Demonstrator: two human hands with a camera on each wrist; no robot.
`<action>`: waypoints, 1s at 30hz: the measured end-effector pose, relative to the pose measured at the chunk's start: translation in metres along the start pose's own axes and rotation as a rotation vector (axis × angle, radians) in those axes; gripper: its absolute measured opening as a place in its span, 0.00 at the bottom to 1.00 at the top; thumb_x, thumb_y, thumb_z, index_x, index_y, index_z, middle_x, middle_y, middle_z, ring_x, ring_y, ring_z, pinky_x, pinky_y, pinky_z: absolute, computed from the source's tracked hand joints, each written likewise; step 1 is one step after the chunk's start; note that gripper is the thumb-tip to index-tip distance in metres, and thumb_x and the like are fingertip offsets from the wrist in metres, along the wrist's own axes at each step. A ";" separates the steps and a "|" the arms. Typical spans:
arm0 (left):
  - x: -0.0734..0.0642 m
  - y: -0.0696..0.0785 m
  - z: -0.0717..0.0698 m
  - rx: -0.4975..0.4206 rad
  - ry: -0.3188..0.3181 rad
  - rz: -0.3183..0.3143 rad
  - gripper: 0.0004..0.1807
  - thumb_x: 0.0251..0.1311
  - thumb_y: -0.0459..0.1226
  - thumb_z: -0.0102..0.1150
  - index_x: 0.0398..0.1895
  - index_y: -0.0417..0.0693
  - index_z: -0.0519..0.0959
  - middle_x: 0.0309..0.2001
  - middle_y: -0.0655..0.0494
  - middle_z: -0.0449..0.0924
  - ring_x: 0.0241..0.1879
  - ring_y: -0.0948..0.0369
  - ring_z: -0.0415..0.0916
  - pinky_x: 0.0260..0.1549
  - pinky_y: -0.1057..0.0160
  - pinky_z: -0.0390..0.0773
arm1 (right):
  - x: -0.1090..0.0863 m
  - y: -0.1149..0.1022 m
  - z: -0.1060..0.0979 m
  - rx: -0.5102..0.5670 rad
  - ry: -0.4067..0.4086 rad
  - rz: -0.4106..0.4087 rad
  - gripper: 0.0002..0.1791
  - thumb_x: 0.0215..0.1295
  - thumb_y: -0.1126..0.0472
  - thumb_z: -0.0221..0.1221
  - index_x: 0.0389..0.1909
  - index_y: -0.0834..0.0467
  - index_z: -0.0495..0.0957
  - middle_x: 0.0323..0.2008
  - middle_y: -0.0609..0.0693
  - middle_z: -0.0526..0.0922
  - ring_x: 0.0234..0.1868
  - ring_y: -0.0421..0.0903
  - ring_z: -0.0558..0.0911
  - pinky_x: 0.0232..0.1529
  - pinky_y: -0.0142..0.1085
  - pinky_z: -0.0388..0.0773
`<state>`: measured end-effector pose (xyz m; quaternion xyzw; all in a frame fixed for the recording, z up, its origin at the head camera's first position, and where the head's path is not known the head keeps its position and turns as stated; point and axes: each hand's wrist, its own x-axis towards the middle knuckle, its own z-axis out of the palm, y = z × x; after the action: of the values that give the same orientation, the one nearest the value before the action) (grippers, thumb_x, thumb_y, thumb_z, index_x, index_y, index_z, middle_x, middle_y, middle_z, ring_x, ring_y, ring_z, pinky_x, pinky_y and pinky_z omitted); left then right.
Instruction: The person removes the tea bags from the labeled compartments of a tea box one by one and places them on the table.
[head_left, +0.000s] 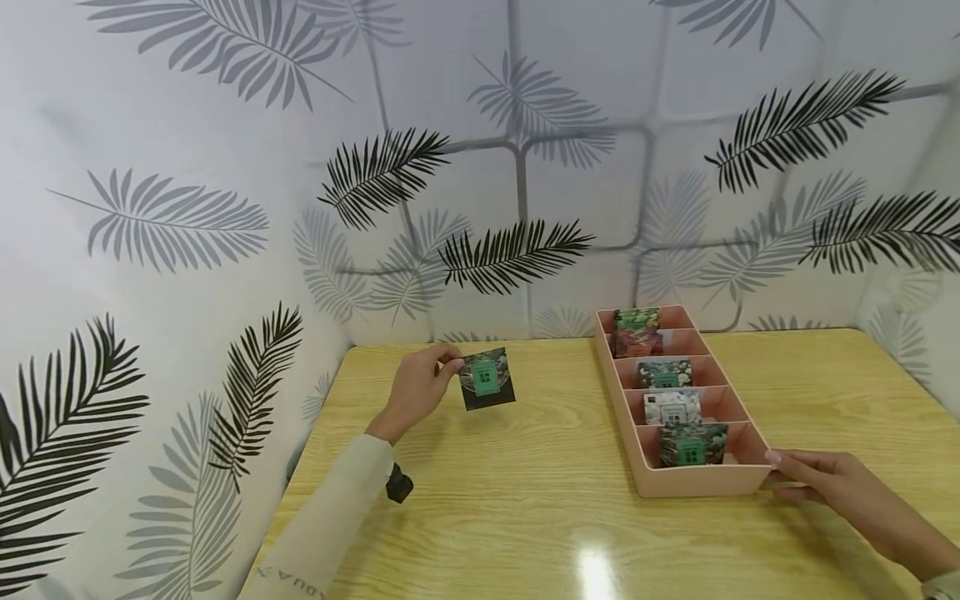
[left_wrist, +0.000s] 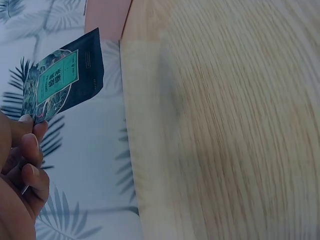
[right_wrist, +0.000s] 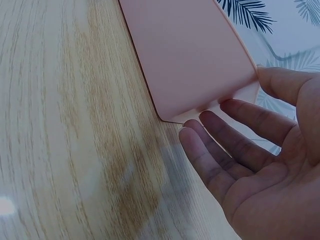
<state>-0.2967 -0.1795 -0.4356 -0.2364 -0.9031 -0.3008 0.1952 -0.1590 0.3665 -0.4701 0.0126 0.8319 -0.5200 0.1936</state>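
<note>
My left hand (head_left: 417, 388) pinches a dark sachet (head_left: 487, 390) with a green label by one edge, between thumb and forefinger. The sachet (left_wrist: 65, 75) is held up above the table, its printed front showing in the left wrist view. At the right stands a pink divided box (head_left: 697, 482), with several sachets in its compartments. A sachet with a green label (head_left: 692, 446) sits in the nearest compartment. My right hand (head_left: 840, 492) holds the box's near right corner, thumb at the rim and fingers against the outer wall (right_wrist: 200, 60).
The box stands on a light wood table (head_left: 525, 517). Behind and to the left hangs a pale cloth (head_left: 480, 192) with leaf prints. Further back in the box are a white sachet (head_left: 672, 408), a dark green one (head_left: 664, 373) and a red one (head_left: 637, 343).
</note>
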 end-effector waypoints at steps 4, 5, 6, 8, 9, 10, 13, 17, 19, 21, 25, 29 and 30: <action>-0.001 -0.015 -0.003 0.003 0.011 -0.026 0.07 0.65 0.40 0.57 0.41 0.51 0.82 0.34 0.58 0.83 0.22 0.65 0.72 0.25 0.61 0.73 | -0.001 -0.001 0.000 0.012 0.001 0.003 0.38 0.72 0.43 0.47 0.66 0.73 0.60 0.53 0.62 0.79 0.48 0.48 0.83 0.49 0.41 0.77; -0.001 -0.019 -0.004 0.006 0.015 -0.030 0.07 0.65 0.40 0.57 0.41 0.50 0.82 0.34 0.58 0.83 0.24 0.65 0.73 0.26 0.61 0.73 | -0.001 -0.001 -0.001 0.011 0.002 0.008 0.38 0.72 0.43 0.47 0.66 0.73 0.60 0.53 0.61 0.79 0.48 0.48 0.83 0.49 0.41 0.77; -0.002 -0.023 -0.004 0.013 0.021 -0.036 0.07 0.65 0.40 0.58 0.41 0.50 0.82 0.34 0.58 0.83 0.25 0.65 0.74 0.27 0.61 0.74 | -0.001 -0.001 -0.001 0.012 0.001 0.007 0.38 0.72 0.43 0.47 0.66 0.73 0.60 0.53 0.62 0.79 0.48 0.48 0.83 0.49 0.41 0.77; -0.002 -0.031 -0.004 0.029 0.027 -0.047 0.07 0.65 0.41 0.57 0.41 0.50 0.82 0.34 0.58 0.83 0.25 0.64 0.75 0.27 0.60 0.75 | -0.001 -0.001 -0.001 0.010 -0.001 0.005 0.38 0.72 0.43 0.47 0.66 0.73 0.59 0.53 0.62 0.79 0.48 0.48 0.83 0.49 0.41 0.77; -0.002 -0.035 -0.005 0.035 0.028 -0.055 0.07 0.65 0.41 0.57 0.41 0.50 0.82 0.34 0.57 0.83 0.25 0.64 0.75 0.27 0.60 0.75 | -0.001 -0.001 -0.001 0.013 0.004 0.010 0.39 0.72 0.43 0.47 0.66 0.73 0.60 0.53 0.61 0.79 0.48 0.48 0.83 0.49 0.41 0.77; -0.002 -0.038 -0.005 0.041 0.027 -0.067 0.07 0.65 0.41 0.57 0.41 0.51 0.82 0.34 0.57 0.83 0.25 0.64 0.75 0.26 0.61 0.74 | -0.001 -0.001 -0.001 0.011 0.002 0.007 0.38 0.72 0.43 0.47 0.66 0.73 0.59 0.53 0.62 0.78 0.48 0.48 0.83 0.49 0.41 0.77; -0.002 -0.048 -0.007 0.051 0.018 -0.098 0.07 0.66 0.41 0.57 0.41 0.51 0.82 0.34 0.57 0.83 0.20 0.64 0.71 0.21 0.61 0.71 | -0.001 -0.001 -0.001 0.005 0.001 0.001 0.38 0.72 0.43 0.47 0.66 0.73 0.60 0.54 0.62 0.78 0.48 0.47 0.83 0.49 0.41 0.77; -0.002 -0.059 -0.010 0.064 0.005 -0.137 0.06 0.66 0.41 0.57 0.40 0.51 0.82 0.34 0.57 0.83 0.16 0.62 0.66 0.17 0.61 0.67 | -0.001 0.000 -0.002 0.005 0.000 -0.013 0.37 0.73 0.44 0.47 0.66 0.72 0.62 0.54 0.61 0.78 0.48 0.47 0.83 0.49 0.40 0.77; -0.002 -0.064 -0.012 0.080 0.002 -0.155 0.06 0.66 0.41 0.57 0.40 0.51 0.82 0.34 0.56 0.83 0.16 0.62 0.66 0.17 0.61 0.66 | -0.001 0.001 -0.002 0.011 -0.006 -0.024 0.36 0.73 0.45 0.47 0.65 0.72 0.62 0.53 0.60 0.79 0.48 0.47 0.83 0.49 0.39 0.77; -0.001 -0.068 -0.014 0.095 -0.002 -0.173 0.07 0.66 0.41 0.56 0.40 0.51 0.82 0.35 0.55 0.83 0.18 0.62 0.68 0.19 0.61 0.67 | 0.000 0.003 -0.003 0.019 -0.017 -0.043 0.34 0.74 0.46 0.46 0.65 0.73 0.62 0.53 0.60 0.79 0.48 0.47 0.83 0.49 0.39 0.77; 0.000 -0.076 -0.017 0.114 -0.015 -0.205 0.07 0.66 0.40 0.56 0.40 0.49 0.82 0.36 0.53 0.83 0.22 0.60 0.73 0.23 0.58 0.72 | -0.001 0.005 -0.005 0.042 -0.031 -0.062 0.32 0.75 0.48 0.46 0.64 0.73 0.64 0.53 0.58 0.79 0.48 0.45 0.83 0.48 0.38 0.77; -0.001 -0.083 -0.018 0.133 -0.038 -0.236 0.08 0.67 0.40 0.56 0.40 0.48 0.82 0.37 0.52 0.83 0.26 0.57 0.77 0.27 0.56 0.75 | -0.001 0.005 -0.005 0.050 -0.036 -0.058 0.33 0.75 0.48 0.46 0.65 0.72 0.63 0.54 0.59 0.78 0.49 0.44 0.82 0.48 0.37 0.77; -0.002 -0.086 -0.018 0.139 -0.042 -0.244 0.07 0.66 0.40 0.56 0.40 0.48 0.82 0.37 0.51 0.83 0.27 0.56 0.78 0.27 0.55 0.75 | 0.000 0.005 -0.005 0.044 -0.033 -0.049 0.33 0.74 0.47 0.46 0.65 0.72 0.62 0.55 0.60 0.78 0.49 0.45 0.82 0.48 0.37 0.77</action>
<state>-0.3383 -0.2517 -0.4619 -0.1170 -0.9476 -0.2543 0.1543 -0.1590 0.3731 -0.4722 -0.0122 0.8169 -0.5431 0.1941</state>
